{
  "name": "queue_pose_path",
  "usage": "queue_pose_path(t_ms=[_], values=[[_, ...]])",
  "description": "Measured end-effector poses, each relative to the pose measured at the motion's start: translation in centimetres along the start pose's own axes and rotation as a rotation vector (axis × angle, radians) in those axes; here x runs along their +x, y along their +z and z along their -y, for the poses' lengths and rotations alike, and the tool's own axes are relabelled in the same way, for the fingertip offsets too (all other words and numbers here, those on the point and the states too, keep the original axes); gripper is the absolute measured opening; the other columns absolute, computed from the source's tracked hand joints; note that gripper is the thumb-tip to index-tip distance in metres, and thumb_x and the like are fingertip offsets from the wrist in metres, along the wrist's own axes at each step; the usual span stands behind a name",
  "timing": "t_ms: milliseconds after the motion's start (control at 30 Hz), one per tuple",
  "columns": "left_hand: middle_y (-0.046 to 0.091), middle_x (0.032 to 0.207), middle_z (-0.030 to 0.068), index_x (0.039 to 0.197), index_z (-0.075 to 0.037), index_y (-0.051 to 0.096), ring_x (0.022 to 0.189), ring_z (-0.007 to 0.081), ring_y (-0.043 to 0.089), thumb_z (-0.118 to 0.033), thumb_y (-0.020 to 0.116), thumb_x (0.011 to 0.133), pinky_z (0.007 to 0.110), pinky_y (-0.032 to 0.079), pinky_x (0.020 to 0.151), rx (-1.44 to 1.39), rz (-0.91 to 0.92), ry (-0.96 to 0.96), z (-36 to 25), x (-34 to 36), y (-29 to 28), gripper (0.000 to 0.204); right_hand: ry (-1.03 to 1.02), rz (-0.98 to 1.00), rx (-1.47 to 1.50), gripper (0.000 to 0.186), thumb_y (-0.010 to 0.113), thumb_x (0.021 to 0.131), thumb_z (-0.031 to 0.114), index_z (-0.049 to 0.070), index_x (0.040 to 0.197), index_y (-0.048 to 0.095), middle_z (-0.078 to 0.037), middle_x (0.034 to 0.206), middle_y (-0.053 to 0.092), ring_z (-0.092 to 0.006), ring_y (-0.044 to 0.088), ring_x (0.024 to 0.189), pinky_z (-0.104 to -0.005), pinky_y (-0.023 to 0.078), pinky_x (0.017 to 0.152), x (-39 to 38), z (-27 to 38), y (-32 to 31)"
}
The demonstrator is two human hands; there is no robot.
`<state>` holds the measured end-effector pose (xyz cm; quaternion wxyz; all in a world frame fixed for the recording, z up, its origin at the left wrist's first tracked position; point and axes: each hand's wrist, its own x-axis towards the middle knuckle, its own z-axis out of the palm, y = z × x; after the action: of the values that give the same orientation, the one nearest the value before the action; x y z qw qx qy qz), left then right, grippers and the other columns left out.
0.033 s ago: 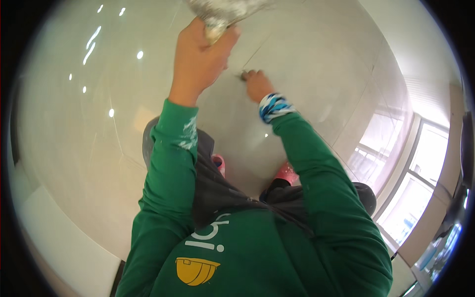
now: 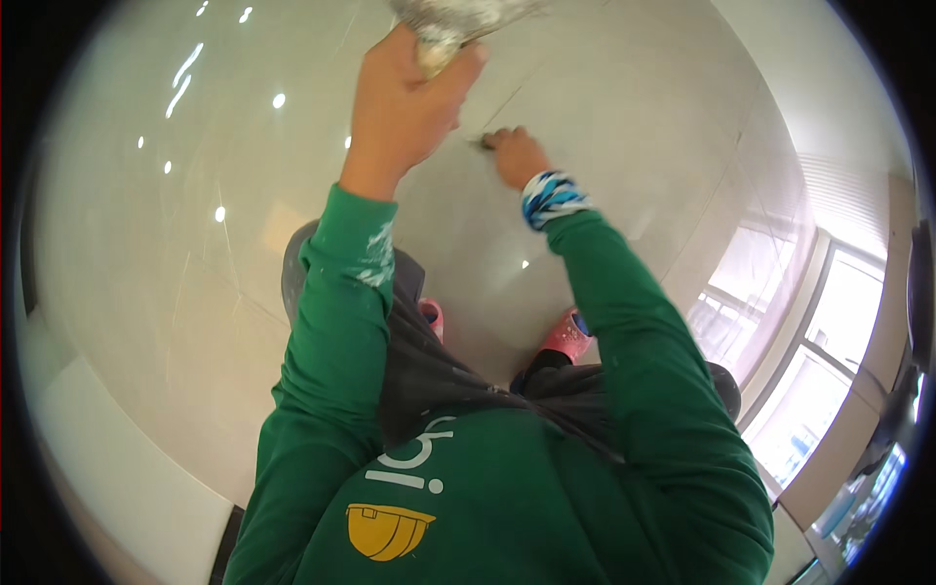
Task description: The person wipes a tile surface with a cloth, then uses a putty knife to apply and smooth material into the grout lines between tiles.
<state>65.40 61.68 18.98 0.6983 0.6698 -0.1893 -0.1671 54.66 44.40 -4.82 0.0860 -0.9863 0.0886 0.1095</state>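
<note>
My left hand (image 2: 409, 117) is closed on the handle of a whitish-smeared metal tool (image 2: 463, 21), whose broad part reaches out of the top of the view. Below and to its right, my right hand (image 2: 517, 156) pinches a small dark tool (image 2: 486, 142) against the pale glossy tiled floor (image 2: 634, 127), by a thin joint line. The small tool's shape is too blurred to tell exactly. A blue and white band (image 2: 556, 198) wraps my right wrist, and white smears mark my left sleeve.
My feet in pink clogs (image 2: 567, 333) are below my hands, between dark-clad knees. At the right are a white wall and a window (image 2: 824, 312). A white smooth block or ledge (image 2: 117, 429) lies at the lower left.
Both my hands have shifted slightly up and to the right with their tools. My grips look the same.
</note>
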Motion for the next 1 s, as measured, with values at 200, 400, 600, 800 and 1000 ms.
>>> queue_pose_path(t_ms=[200,400,600,800,1000], values=[[0.062,0.073,0.0001,0.117,-0.001,0.066,0.055,0.0082,0.053,-0.013,0.067,0.096,0.027,0.045,0.052,0.005,0.08,0.046,-0.6,0.4,0.4,0.024,-0.412,0.015,-0.207,0.037,0.055,0.094,0.011,0.022,0.127,0.071,0.001,0.122,0.069,-0.0228,0.057,0.118,-0.04,0.046,0.097,4.9,-4.2,-2.3],[0.061,0.072,0.0007,0.114,0.0,0.066,0.055,0.0087,0.054,-0.013,0.066,0.096,0.027,0.045,0.052,0.121,0.044,0.076,-0.9,0.7,0.5,0.022,-0.425,0.05,-0.272,0.032,0.056,0.095,0.012,0.021,0.122,0.07,0.002,0.131,0.064,-0.0229,0.053,0.126,-0.0414,0.044,0.097,0.1,-6.6,-1.3],[0.06,0.07,0.0002,0.111,0.001,0.065,0.054,0.0089,0.055,-0.014,0.067,0.096,0.027,0.046,0.05,0.14,0.011,-0.007,-1.1,0.7,0.5,0.022,-0.304,0.095,-0.295,0.03,0.056,0.094,0.01,0.02,0.119,0.07,0.001,0.129,0.064,-0.0238,0.053,0.126,-0.041,0.042,0.096,-11.0,-12.6,-0.2],[0.059,0.069,-0.0009,0.111,0.0,0.065,0.054,0.0082,0.054,-0.015,0.067,0.095,0.026,0.045,0.05,0.11,0.057,0.013,-1.2,0.3,2.0,0.022,-0.29,-0.059,-0.122,0.029,0.056,0.092,0.01,0.019,0.115,0.072,0.003,0.123,0.068,-0.0222,0.056,0.122,-0.0398,0.043,0.096,-5.8,-8.9,-1.5],[0.063,0.077,0.001,0.117,0.001,0.065,0.056,0.0086,0.054,-0.015,0.066,0.095,0.027,0.046,0.053,0.127,0.059,0.098,-1.2,0.0,2.3,0.026,-0.376,-0.087,-0.196,0.03,0.057,0.092,0.01,0.02,0.115,0.073,0.003,0.12,0.068,-0.021,0.056,0.121,-0.0396,0.044,0.096,3.5,-4.1,-1.4]])
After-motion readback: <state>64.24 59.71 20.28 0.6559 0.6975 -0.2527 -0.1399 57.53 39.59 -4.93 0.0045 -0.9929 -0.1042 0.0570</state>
